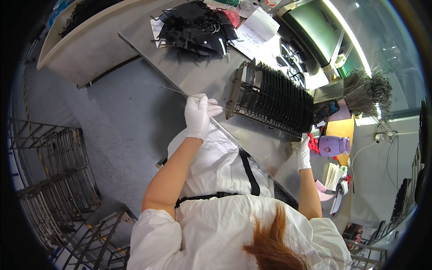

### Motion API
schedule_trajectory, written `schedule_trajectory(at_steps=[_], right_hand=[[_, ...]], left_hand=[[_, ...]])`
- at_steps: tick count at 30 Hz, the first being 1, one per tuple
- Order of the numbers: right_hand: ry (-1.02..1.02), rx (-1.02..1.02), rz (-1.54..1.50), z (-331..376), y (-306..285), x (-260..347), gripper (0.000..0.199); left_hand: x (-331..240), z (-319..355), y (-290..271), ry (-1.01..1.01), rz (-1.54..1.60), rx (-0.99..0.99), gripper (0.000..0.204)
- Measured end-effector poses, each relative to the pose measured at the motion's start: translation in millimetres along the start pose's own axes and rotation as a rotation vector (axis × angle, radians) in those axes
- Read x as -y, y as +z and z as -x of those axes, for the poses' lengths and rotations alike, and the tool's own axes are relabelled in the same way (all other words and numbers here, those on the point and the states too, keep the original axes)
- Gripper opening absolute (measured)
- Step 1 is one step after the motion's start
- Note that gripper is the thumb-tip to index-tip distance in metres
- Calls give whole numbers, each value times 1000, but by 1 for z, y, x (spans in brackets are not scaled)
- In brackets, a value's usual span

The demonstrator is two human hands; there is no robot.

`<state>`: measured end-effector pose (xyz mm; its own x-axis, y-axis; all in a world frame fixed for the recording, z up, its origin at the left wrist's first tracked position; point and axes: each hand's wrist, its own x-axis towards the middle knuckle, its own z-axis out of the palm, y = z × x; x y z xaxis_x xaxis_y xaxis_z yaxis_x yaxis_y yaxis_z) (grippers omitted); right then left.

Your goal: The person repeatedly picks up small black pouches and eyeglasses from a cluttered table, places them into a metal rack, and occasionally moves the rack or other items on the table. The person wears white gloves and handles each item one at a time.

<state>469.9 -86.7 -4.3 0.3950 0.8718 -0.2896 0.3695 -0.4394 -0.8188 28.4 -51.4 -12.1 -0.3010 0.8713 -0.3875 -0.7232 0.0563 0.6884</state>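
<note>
The left hand (pixel 198 116), in a thin white glove, was closed with thumb and fingers pinched together on a thin silvery metal wire (pixel 168 88). The wire stuck out past the hand at the left, over the grey floor (pixel 112 103), and its other side pointed toward the near left end of a long dark metal rack (pixel 235 90); whether it touched the rack could not be told. The right hand (pixel 303 153), gloved in the same way, was at the rack's near right corner, with its fingers partly hidden (how far they were open, and whether they gripped the rack, could not be told).

The rack lay slantwise on the grey metal surface (pixel 177 67), in front of the person, and carried a close row of thin, glossy black sheets (pixel 279 96) standing on edge. Beyond its left end was a loose heap of flat black pieces (pixel 193 31) with slender prongs, beside white paper sheets (pixel 261 27). To the right of the rack were a rounded purple container (pixel 333 146), just beside the right hand, and, farther back, 1 bushy bundle of fine grey wires (pixel 366 92).
</note>
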Motion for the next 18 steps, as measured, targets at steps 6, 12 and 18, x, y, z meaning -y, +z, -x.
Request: schedule_trajectory(at_steps=[6,12,18], right_hand=[[-68,-18,-79,3,4,-2,84],[-67,-59,-45,7,10,-3,86],[-93,-76,-38,7,13,-8,81]], left_hand=[[-10,3,-3,-54,-89,-28,17],[-17,-6,-16,-8,-149,-72,16],[-17,-6,-12,48,-156,-7,16]])
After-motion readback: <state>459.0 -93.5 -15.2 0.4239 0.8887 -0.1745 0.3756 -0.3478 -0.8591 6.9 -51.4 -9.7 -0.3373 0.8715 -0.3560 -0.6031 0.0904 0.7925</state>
